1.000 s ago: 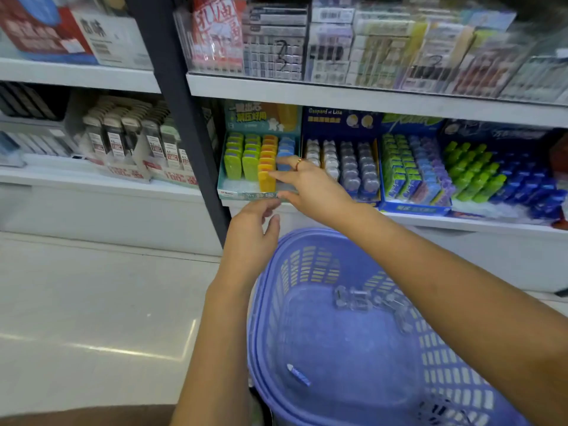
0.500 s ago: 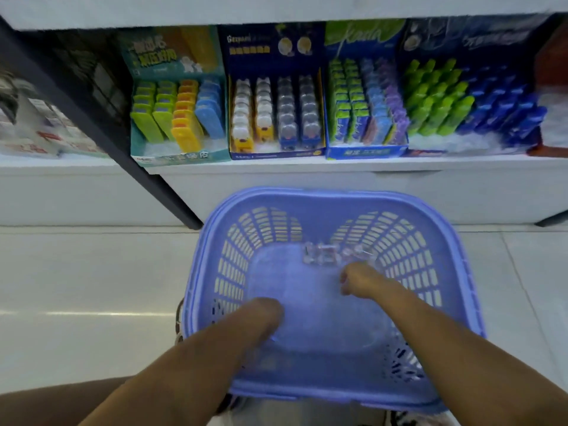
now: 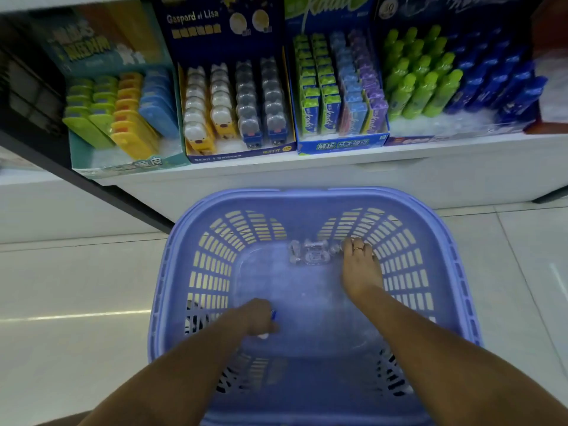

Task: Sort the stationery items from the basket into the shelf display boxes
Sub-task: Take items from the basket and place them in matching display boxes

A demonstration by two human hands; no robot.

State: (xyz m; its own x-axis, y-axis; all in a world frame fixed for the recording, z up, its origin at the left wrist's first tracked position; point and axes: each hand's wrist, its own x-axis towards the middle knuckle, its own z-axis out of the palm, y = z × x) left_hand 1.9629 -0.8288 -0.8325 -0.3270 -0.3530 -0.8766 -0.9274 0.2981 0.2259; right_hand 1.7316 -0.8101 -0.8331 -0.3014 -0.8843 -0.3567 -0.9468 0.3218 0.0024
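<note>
Both my hands are down inside the purple slotted basket [image 3: 212, 272] on the floor. My left hand [image 3: 258, 318] curls round a small blue-and-white item [image 3: 273, 315] near the basket's front left. My right hand [image 3: 359, 269], with a ring on it, reaches the far side of the basket floor, its fingers on clear plastic items [image 3: 310, 253]; whether it grips one is hidden. On the shelf above stand display boxes: a teal box of flat erasers [image 3: 123, 118], a dark blue box of animal-shaped items [image 3: 236, 106], a blue box of eraser packs [image 3: 338, 87].
A fourth box of green and blue bottle-shaped items [image 3: 461, 81] stands at the shelf's right. A dark shelf upright [image 3: 92, 186] slants down at the left. White tiled floor [image 3: 76, 287] surrounds the basket.
My right hand left the teal shelf box and dropped into the basket, reaching the clear items. My left hand went down too and closed on a small blue item. The view tilted downward.
</note>
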